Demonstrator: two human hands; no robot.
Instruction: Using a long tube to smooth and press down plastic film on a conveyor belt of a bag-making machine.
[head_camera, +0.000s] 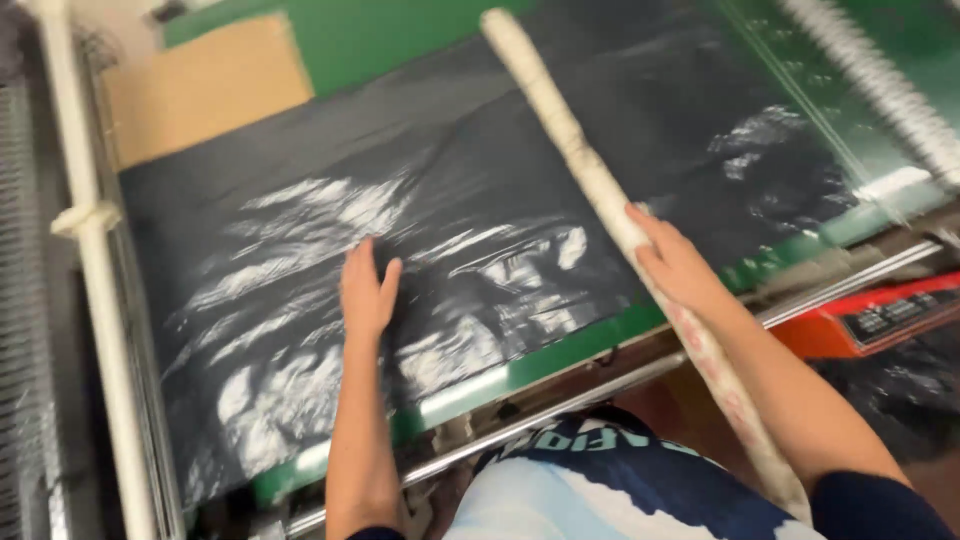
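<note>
While flat on glossy, crinkled black plastic sheet (480, 200), left hand (366, 290); right hand (677, 262) on pale stick (590, 170).

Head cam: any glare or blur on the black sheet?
Head view: strong white glare streaks on the glossy black plastic sheet around the left hand; slight motion blur overall, worst at the top right edge; right hand on the pale long roller reads clearly.

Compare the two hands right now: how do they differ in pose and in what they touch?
The left hand lies flat, palm down, on the black plastic sheet; the right hand rests on the long pale stick. The left hand points up the sheet, while the right hand angles across the stick near the table's green edge. Both are bare.
</note>
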